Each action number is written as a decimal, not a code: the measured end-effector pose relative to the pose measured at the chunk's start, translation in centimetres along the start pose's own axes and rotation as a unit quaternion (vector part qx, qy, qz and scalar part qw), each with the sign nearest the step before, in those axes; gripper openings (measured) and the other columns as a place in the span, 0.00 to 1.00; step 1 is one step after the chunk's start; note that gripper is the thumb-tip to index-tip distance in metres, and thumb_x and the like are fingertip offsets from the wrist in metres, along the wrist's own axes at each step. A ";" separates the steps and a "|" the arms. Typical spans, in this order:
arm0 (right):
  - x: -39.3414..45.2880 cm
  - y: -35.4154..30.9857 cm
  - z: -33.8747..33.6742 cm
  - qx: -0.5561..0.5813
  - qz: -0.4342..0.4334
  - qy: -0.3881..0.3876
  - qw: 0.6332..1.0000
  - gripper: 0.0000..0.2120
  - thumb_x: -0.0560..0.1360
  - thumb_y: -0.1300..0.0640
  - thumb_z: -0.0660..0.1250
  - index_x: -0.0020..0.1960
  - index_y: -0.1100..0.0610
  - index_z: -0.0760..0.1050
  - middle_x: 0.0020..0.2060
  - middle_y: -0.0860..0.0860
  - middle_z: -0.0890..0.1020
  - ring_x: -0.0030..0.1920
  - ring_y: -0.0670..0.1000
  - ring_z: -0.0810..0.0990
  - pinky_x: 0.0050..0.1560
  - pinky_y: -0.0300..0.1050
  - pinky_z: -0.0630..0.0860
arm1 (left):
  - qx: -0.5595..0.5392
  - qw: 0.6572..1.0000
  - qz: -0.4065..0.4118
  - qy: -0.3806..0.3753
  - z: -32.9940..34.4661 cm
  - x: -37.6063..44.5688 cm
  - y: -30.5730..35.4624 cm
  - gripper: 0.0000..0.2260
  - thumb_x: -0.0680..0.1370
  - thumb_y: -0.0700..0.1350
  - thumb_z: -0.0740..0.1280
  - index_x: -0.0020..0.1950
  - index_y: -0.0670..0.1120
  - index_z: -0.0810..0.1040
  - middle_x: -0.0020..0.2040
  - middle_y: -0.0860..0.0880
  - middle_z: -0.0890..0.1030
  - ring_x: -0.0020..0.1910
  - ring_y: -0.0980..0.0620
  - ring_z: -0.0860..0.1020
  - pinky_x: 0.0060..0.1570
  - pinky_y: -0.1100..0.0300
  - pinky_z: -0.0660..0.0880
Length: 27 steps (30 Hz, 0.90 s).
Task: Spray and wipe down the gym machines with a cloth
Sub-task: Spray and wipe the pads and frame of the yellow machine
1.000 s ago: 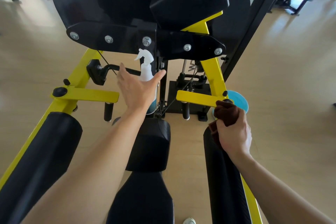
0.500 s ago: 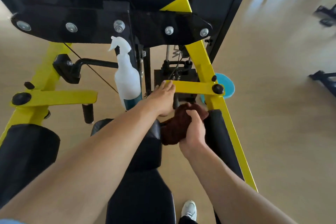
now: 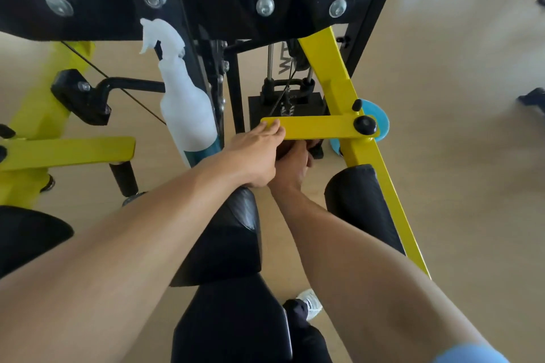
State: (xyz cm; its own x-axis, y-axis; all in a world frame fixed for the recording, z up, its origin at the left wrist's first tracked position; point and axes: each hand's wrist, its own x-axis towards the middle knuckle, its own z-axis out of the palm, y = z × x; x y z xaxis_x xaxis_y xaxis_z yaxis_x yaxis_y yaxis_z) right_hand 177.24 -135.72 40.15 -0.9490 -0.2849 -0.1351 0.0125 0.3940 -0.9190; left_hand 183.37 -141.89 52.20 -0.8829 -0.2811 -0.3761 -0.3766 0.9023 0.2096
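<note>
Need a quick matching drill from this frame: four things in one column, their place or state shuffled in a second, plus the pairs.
Things:
1. spray bottle
2. left hand
3. right hand
4. blue disc

Places or states:
A. under the yellow bar, largely hidden by the other hand
B. behind the yellow frame at the pivot bolt, on the right
C. standing by the black upright, nobody holding it
D. fingertips resting on the end of the yellow bar

Pairs: 1-C, 2-D, 3-A, 4-B
</note>
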 end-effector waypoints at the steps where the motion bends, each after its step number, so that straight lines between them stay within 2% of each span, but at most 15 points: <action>1: 0.5 0.2 0.1 0.002 -0.004 0.012 1.000 0.21 0.75 0.54 0.75 0.65 0.55 0.75 0.58 0.51 0.79 0.62 0.50 0.71 0.63 0.50 0.72 | -0.011 1.000 -0.001 -0.003 0.0 0.0 0.0 0.38 0.80 0.33 0.61 0.84 0.46 0.44 0.84 0.50 0.41 0.83 0.48 0.43 0.80 0.47 0.54; 3: 1.2 0.9 0.7 -0.003 -0.012 0.027 1.000 0.22 0.73 0.50 0.77 0.64 0.52 0.76 0.57 0.49 0.82 0.62 0.52 0.77 0.60 0.47 0.74 | -0.032 0.999 -0.005 -0.002 0.0 0.2 0.0 0.38 0.79 0.31 0.60 0.84 0.46 0.44 0.84 0.50 0.40 0.83 0.48 0.42 0.81 0.47 0.49; 5: 1.2 1.8 1.4 -0.004 -0.007 0.034 0.999 0.23 0.71 0.49 0.78 0.63 0.48 0.76 0.56 0.47 0.83 0.59 0.52 0.81 0.61 0.50 0.77 | -0.049 0.999 -0.009 0.003 0.1 0.3 -0.2 0.38 0.79 0.30 0.59 0.84 0.47 0.44 0.84 0.50 0.40 0.82 0.49 0.41 0.81 0.47 0.46; 8: 1.3 3.7 2.0 -0.004 0.015 0.039 0.999 0.23 0.67 0.50 0.80 0.58 0.43 0.75 0.53 0.42 0.81 0.56 0.49 0.80 0.61 0.55 0.79 | -0.065 0.998 -0.014 -0.001 0.2 0.3 -0.2 0.39 0.78 0.29 0.58 0.84 0.48 0.44 0.84 0.51 0.40 0.82 0.50 0.40 0.81 0.47 0.45; 11: 1.5 2.8 2.1 0.023 0.049 0.040 0.998 0.21 0.67 0.55 0.80 0.56 0.45 0.77 0.53 0.44 0.80 0.56 0.50 0.80 0.62 0.57 0.79 | -0.041 0.999 -0.011 0.013 0.3 0.5 -0.1 0.38 0.79 0.30 0.60 0.84 0.47 0.44 0.84 0.51 0.41 0.83 0.48 0.41 0.81 0.44 0.49; 14: 1.0 0.5 1.4 0.052 0.047 0.029 0.997 0.22 0.72 0.57 0.78 0.62 0.54 0.74 0.58 0.49 0.76 0.62 0.55 0.76 0.63 0.53 0.76 | -0.046 0.999 -0.017 0.014 0.4 0.7 0.0 0.38 0.79 0.30 0.60 0.84 0.47 0.45 0.84 0.50 0.41 0.83 0.48 0.42 0.80 0.41 0.52; 16: 0.4 0.1 1.3 0.021 0.025 -0.009 0.999 0.27 0.76 0.58 0.73 0.71 0.61 0.68 0.67 0.59 0.72 0.67 0.62 0.72 0.65 0.55 0.73 | -0.052 0.998 -0.023 0.023 0.4 0.8 0.0 0.38 0.79 0.30 0.60 0.84 0.47 0.46 0.84 0.51 0.42 0.83 0.48 0.42 0.79 0.41 0.55; 18: -0.4 0.7 1.0 0.013 0.001 -0.042 0.999 0.33 0.76 0.58 0.73 0.76 0.58 0.62 0.70 0.58 0.70 0.69 0.62 0.71 0.70 0.57 0.72 | -0.064 0.997 -0.025 0.026 0.4 0.9 0.0 0.38 0.79 0.30 0.60 0.84 0.48 0.47 0.84 0.52 0.43 0.83 0.49 0.43 0.79 0.42 0.57; 21: -0.6 2.0 0.7 0.013 0.011 -0.026 1.000 0.34 0.72 0.51 0.77 0.75 0.49 0.67 0.65 0.47 0.75 0.65 0.52 0.77 0.67 0.58 0.77 | -0.062 0.997 -0.021 0.028 0.6 1.0 -0.2 0.38 0.79 0.30 0.60 0.84 0.48 0.47 0.84 0.52 0.43 0.83 0.49 0.43 0.79 0.42 0.57; 24: 0.2 1.4 0.2 -0.015 0.010 0.004 1.000 0.29 0.69 0.44 0.78 0.67 0.47 0.72 0.62 0.47 0.79 0.64 0.53 0.77 0.67 0.61 0.75 | -0.057 0.998 -0.022 0.034 0.7 1.2 -0.3 0.38 0.79 0.30 0.60 0.84 0.48 0.46 0.84 0.51 0.43 0.83 0.49 0.43 0.78 0.41 0.58; 27: 1.2 0.6 0.3 -0.033 0.014 -0.011 0.999 0.29 0.69 0.44 0.78 0.67 0.50 0.74 0.68 0.51 0.76 0.70 0.57 0.72 0.72 0.63 0.69 | -0.060 0.997 -0.024 0.032 0.5 1.2 0.0 0.38 0.79 0.31 0.60 0.84 0.48 0.46 0.84 0.51 0.42 0.83 0.49 0.42 0.78 0.41 0.58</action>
State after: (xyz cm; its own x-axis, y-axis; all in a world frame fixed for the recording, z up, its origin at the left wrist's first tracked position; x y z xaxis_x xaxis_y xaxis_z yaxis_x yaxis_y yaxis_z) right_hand 176.20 -136.08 39.37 -0.9412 -0.2923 -0.1693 0.0175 0.4581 -0.8887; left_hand 182.44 -142.07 51.27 -0.8782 -0.3465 -0.3297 -0.4455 0.8434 0.3004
